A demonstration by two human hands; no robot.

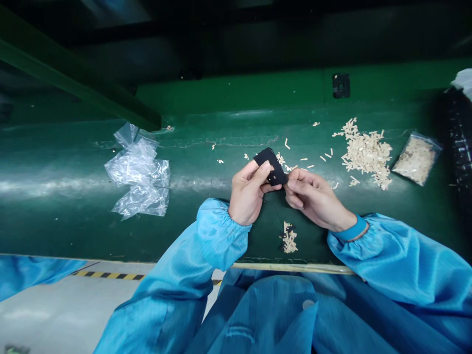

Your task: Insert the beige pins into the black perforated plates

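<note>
A flat black rectangular piece [272, 165] with small cutouts is held tilted above the green bench. My left hand [250, 189] is closed on it, thumb on top and fingers beneath. At its lower right corner, my right hand [313, 194] pinches with thumb and index finger; whatever lies between those fingertips is too small to name. Just beyond the hands lie loose cream-coloured strips [287, 144]. Closer to my body is a small heap of cream and black bits [289, 238].
A larger pile of cream pieces [368, 155] lies to the right, beside a filled clear bag [418, 158]. Clear plastic bags [138, 174] are heaped at the left. A black part [341, 85] rests at the back. A green beam [81, 69] crosses the upper left.
</note>
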